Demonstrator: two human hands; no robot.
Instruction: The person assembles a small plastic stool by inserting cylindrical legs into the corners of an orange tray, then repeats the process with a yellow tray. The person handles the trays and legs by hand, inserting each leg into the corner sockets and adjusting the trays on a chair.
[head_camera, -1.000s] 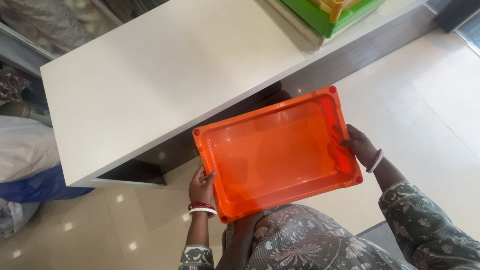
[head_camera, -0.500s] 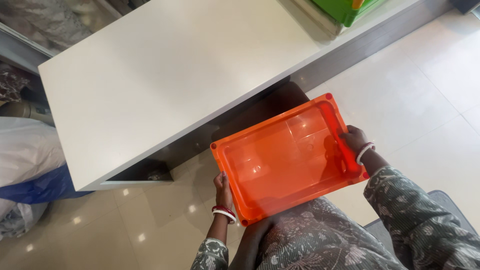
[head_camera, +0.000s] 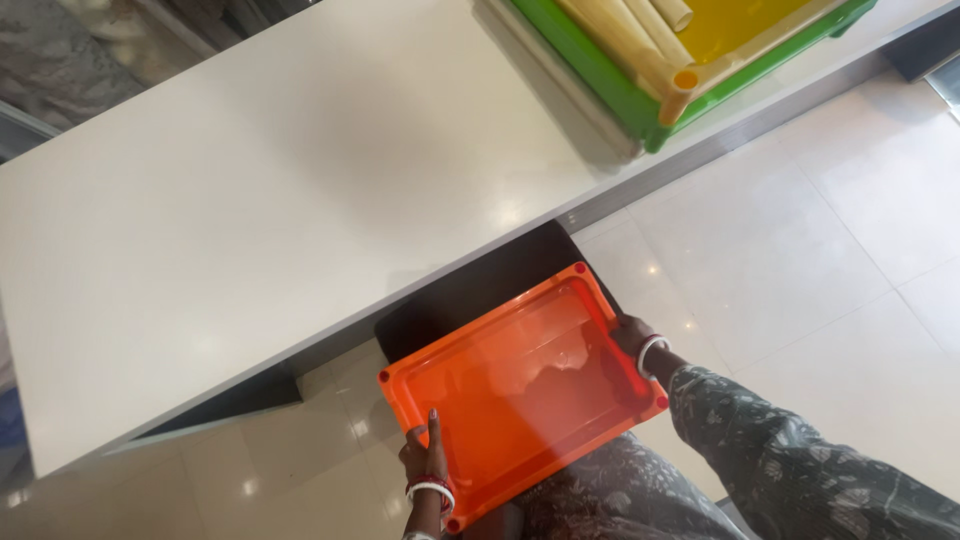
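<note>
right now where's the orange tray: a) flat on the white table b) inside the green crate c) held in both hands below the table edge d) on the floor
c: the orange tray is gripped by the left hand at its near rim and the right hand at its far side, out over the floor and short of the white table.

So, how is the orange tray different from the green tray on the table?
The orange tray is held at its two short ends by the left hand and right hand, below the white table; the green tray rests on that table. The orange tray is empty; the green tray holds a yellow tray and cream tubes. Both are rectangular with raised rims.
</note>
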